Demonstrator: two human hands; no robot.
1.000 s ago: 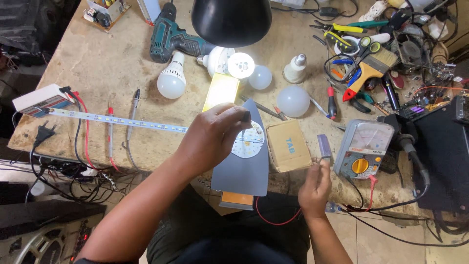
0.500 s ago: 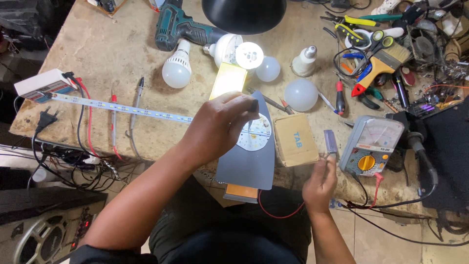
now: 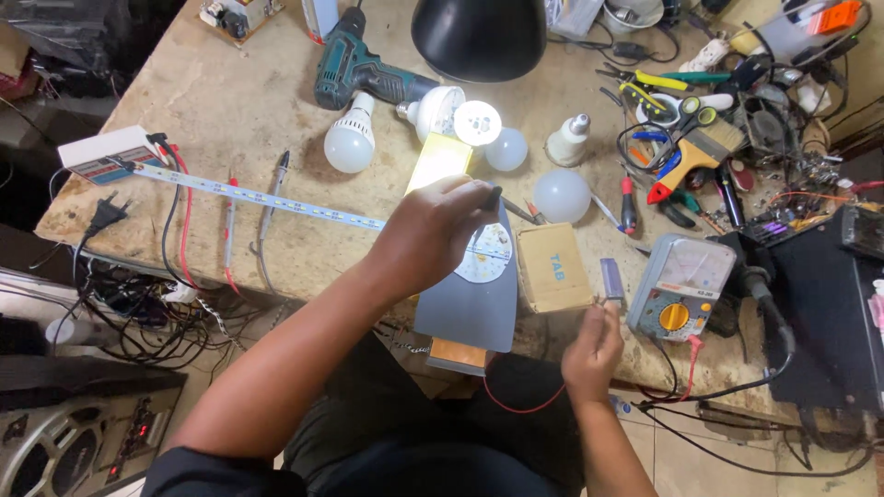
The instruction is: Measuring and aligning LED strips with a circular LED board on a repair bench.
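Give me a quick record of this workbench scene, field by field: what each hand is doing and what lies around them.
Left hand: pinching a dark probe-like tool over a round white LED board
Right hand: holding up a small grey block
Under the board: grey mat
Beside it: cardboard box, analogue multimeter
Further back: white bulbs, cordless drill, black lamp shade
Left side: LED strip

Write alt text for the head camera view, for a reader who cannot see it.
A person's left hand presses a dark probe onto a round LED board lying on a grey mat, while the right hand pinches a small grey part. Bulbs, a cordless drill, a multimeter and hand tools crowd the worn workbench.
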